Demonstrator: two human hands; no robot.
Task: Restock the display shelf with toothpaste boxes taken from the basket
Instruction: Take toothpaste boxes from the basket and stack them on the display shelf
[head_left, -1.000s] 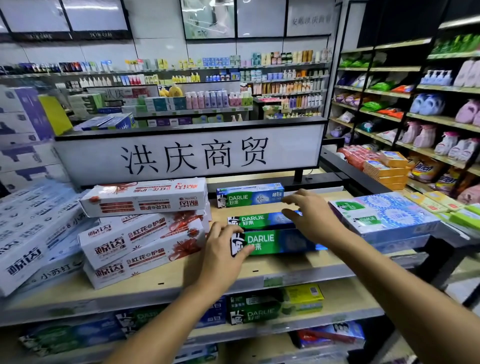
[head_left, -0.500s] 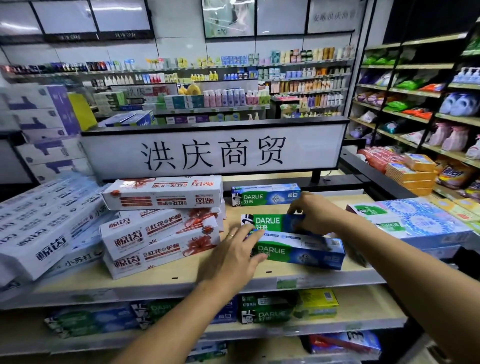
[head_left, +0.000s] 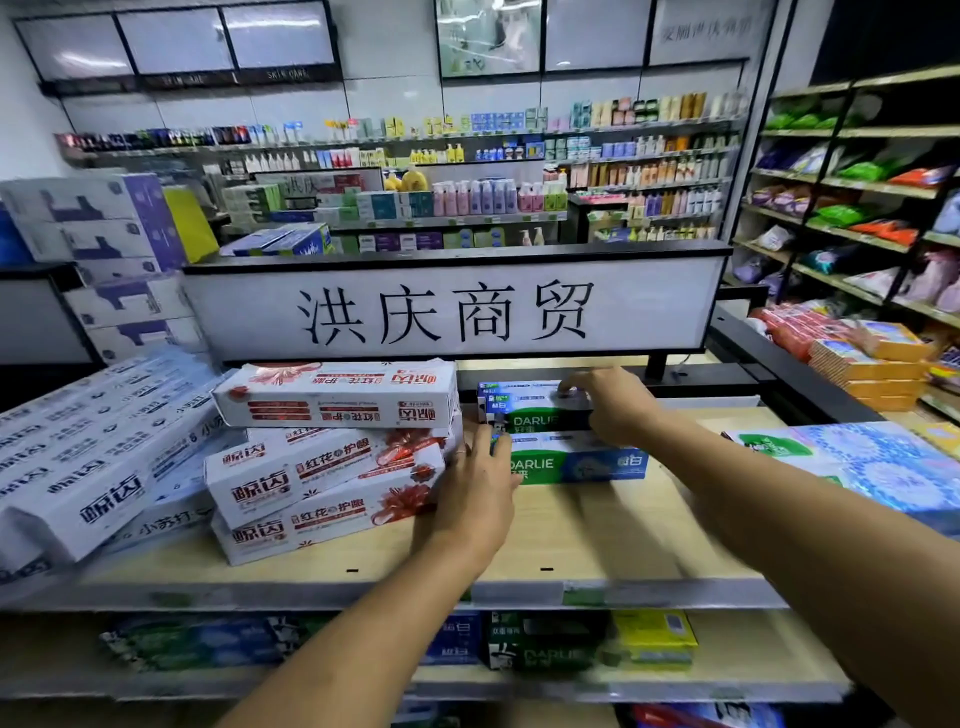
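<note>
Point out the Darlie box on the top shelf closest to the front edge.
The Darlie box with the blue right end; the middle Darlie box and rear Darlie box lie behind it, partly under the right hand.

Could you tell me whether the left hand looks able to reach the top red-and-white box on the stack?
Probably yes. The left hand sits right beside that stack, at the end of the front Darlie box, and the top red-and-white box lies uncovered with nothing between them.

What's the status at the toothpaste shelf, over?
Left hand presses left end of front Darlie box. Right hand atop rear Darlie boxes, grip unclear. Red-and-white boxes stacked close on the left.
</note>
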